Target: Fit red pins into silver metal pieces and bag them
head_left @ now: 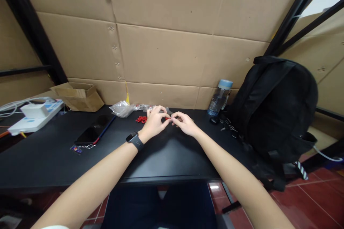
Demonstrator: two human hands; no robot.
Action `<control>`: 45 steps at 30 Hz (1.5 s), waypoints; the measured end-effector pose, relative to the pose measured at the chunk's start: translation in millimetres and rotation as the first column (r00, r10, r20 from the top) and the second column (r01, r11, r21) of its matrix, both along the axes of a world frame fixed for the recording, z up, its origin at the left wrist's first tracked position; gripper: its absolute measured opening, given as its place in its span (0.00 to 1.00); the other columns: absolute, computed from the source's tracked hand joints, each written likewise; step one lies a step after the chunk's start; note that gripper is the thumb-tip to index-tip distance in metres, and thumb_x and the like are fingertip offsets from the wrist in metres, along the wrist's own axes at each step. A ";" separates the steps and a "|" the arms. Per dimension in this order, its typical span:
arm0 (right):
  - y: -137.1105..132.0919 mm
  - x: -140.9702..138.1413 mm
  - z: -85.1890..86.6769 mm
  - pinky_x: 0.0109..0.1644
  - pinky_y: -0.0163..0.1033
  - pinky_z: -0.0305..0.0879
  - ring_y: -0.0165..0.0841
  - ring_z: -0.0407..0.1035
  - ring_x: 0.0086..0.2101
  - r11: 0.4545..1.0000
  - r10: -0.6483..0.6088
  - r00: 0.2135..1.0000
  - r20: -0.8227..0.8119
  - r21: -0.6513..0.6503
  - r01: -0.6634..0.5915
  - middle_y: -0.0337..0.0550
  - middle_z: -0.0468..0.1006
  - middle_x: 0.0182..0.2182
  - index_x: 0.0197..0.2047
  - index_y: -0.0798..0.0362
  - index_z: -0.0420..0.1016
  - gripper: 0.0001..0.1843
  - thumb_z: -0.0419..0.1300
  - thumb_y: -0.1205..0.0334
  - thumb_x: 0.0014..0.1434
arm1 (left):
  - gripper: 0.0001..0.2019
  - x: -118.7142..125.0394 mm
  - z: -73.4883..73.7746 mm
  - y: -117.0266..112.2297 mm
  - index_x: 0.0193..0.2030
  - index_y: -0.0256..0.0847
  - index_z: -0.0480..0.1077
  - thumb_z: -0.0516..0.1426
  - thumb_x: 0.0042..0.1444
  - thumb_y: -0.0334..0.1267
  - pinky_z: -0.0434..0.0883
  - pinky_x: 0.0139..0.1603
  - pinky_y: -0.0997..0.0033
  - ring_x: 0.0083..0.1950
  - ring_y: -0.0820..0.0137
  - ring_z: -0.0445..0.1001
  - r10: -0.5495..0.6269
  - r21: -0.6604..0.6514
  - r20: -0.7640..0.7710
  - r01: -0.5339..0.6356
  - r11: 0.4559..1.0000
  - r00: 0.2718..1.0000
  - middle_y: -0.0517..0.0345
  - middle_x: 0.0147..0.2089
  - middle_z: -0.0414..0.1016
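Both hands meet above the black table [163, 157], fingertips almost touching. My left hand [156, 120], with a dark watch on its wrist, pinches a small red piece [168, 117] whose kind is too small to tell. Thumb and forefinger of my right hand [184, 122] close on a tiny dark part beside it, mostly hidden by the fingers. A little pile of red pieces [141, 119] lies on the table just left of my left hand. Behind the hands are clear plastic bags [122, 108], partly covered by the left hand.
A phone [95, 129] with a charm and a pen lies on the left, near a power strip [37, 117] and an open cardboard box [80, 97]. Rightward stand a water bottle [219, 98], keys [227, 124] and a black backpack [279, 111]. A cardboard wall [166, 57] closes the back.
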State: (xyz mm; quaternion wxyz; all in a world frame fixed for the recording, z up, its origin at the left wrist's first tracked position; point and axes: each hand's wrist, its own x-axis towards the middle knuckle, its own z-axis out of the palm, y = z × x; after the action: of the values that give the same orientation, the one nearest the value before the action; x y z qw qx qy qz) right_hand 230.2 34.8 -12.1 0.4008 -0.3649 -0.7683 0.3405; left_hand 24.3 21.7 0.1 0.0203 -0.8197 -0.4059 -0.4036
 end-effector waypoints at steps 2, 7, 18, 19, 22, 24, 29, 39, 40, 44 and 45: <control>-0.7 0.3 0.2 0.36 0.39 0.72 0.35 0.74 0.38 0.999 -0.021 0.999 0.038 0.040 0.019 0.47 0.75 0.44 0.39 0.52 0.72 0.14 0.58 0.48 0.66 | 0.05 0.4 0.3 0.5 0.37 0.48 0.80 0.62 0.62 0.42 0.59 0.59 0.52 0.56 0.59 0.70 -0.016 -0.028 0.011 0.016 0.999 1.000 0.56 0.50 0.75; -4.5 6.3 6.2 0.52 0.47 0.71 0.39 0.70 0.51 0.941 -0.146 0.967 0.211 0.331 0.070 0.52 0.68 0.55 0.37 0.52 0.72 0.09 0.57 0.57 0.67 | 0.11 -5.8 -1.0 13.0 0.47 0.48 0.77 0.54 0.68 0.46 0.64 0.58 0.58 0.53 0.63 0.73 -0.060 -0.174 0.164 0.089 0.981 0.985 0.56 0.49 0.77; -11.2 8.2 13.0 0.59 0.50 0.66 0.41 0.68 0.54 0.930 -0.082 0.938 0.338 0.363 -0.049 0.52 0.68 0.56 0.37 0.52 0.73 0.06 0.58 0.60 0.66 | 0.14 -6.1 -20.9 17.7 0.50 0.57 0.79 0.54 0.66 0.53 0.63 0.60 0.48 0.62 0.53 0.66 -0.193 -0.320 -0.223 0.115 0.941 0.956 0.56 0.61 0.75; -11.6 8.0 13.1 0.59 0.49 0.66 0.41 0.68 0.55 0.932 -0.069 0.932 0.355 0.357 -0.067 0.52 0.69 0.55 0.36 0.52 0.73 0.06 0.59 0.61 0.66 | 0.15 -7.2 -20.2 19.6 0.51 0.58 0.79 0.53 0.66 0.53 0.63 0.60 0.48 0.62 0.53 0.66 -0.208 -0.330 -0.237 0.123 0.936 0.949 0.57 0.60 0.75; -12.5 9.1 16.0 0.58 0.48 0.66 0.41 0.68 0.54 0.934 -0.030 0.909 0.416 0.336 -0.123 0.51 0.71 0.54 0.35 0.52 0.75 0.05 0.60 0.63 0.64 | 0.16 -20.5 -12.9 31.0 0.54 0.56 0.78 0.51 0.68 0.50 0.65 0.60 0.52 0.62 0.55 0.69 -0.190 -0.349 -0.200 0.112 0.931 0.961 0.57 0.59 0.77; -12.0 13.9 21.0 0.54 0.45 0.68 0.40 0.71 0.51 0.941 0.023 0.884 0.468 0.289 -0.178 0.49 0.74 0.52 0.35 0.52 0.77 0.05 0.61 0.62 0.63 | 0.16 -38.2 -6.4 41.5 0.53 0.53 0.79 0.51 0.68 0.44 0.66 0.60 0.56 0.59 0.58 0.72 -0.077 -0.360 -0.126 0.027 0.933 0.989 0.57 0.57 0.79; -0.7 48.9 32.4 0.42 0.39 0.68 0.35 0.74 0.38 0.968 -0.040 0.875 0.482 0.236 -0.085 0.44 0.80 0.39 0.42 0.51 0.80 0.08 0.62 0.60 0.62 | 0.07 -90.4 -0.1 62.2 0.41 0.50 0.81 0.63 0.55 0.40 0.65 0.58 0.55 0.55 0.56 0.74 0.148 -0.344 -0.227 -0.221 0.913 0.963 0.59 0.50 0.82; 27.8 93.1 8.5 0.52 0.42 0.68 0.40 0.75 0.45 0.969 -0.199 0.785 0.587 0.236 0.069 0.48 0.80 0.47 0.50 0.51 0.80 0.22 0.71 0.63 0.50 | 0.02 -100.9 -13.8 70.0 0.30 0.52 0.82 0.67 0.47 0.41 0.58 0.59 0.50 0.57 0.50 0.65 0.125 -0.316 -0.348 -0.242 0.917 0.929 0.56 0.47 0.80; 28.7 93.5 7.9 0.53 0.43 0.68 0.41 0.75 0.46 0.965 -0.217 0.783 0.583 0.250 0.081 0.49 0.80 0.48 0.51 0.51 0.80 0.23 0.71 0.64 0.50 | 0.01 -99.7 -14.0 69.0 0.29 0.52 0.82 0.66 0.48 0.41 0.57 0.59 0.50 0.57 0.50 0.65 0.119 -0.321 -0.339 -0.234 0.918 0.933 0.55 0.47 0.79; 30.3 95.0 7.3 0.53 0.44 0.68 0.41 0.75 0.47 0.952 -0.271 0.775 0.570 0.276 0.130 0.49 0.80 0.49 0.52 0.51 0.79 0.22 0.70 0.64 0.52 | 0.02 -93.6 -12.3 63.5 0.27 0.50 0.81 0.65 0.49 0.40 0.58 0.58 0.50 0.55 0.51 0.66 0.079 -0.335 -0.339 -0.199 0.921 0.937 0.54 0.45 0.79; 30.4 95.2 6.9 0.53 0.43 0.69 0.41 0.76 0.46 0.955 -0.268 0.772 0.577 0.263 0.134 0.49 0.81 0.48 0.52 0.51 0.79 0.22 0.69 0.64 0.52 | 0.03 -91.0 -11.7 61.8 0.27 0.50 0.80 0.65 0.50 0.40 0.59 0.58 0.51 0.55 0.51 0.66 0.070 -0.336 -0.351 -0.195 0.921 0.934 0.53 0.45 0.78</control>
State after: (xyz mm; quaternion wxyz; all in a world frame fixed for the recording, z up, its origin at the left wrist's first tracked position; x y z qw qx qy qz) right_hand 325.4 65.2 -5.2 0.2033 -0.4913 -0.8433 0.0786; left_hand -66.7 83.5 -11.6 -0.0370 -0.8354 -0.5198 -0.1746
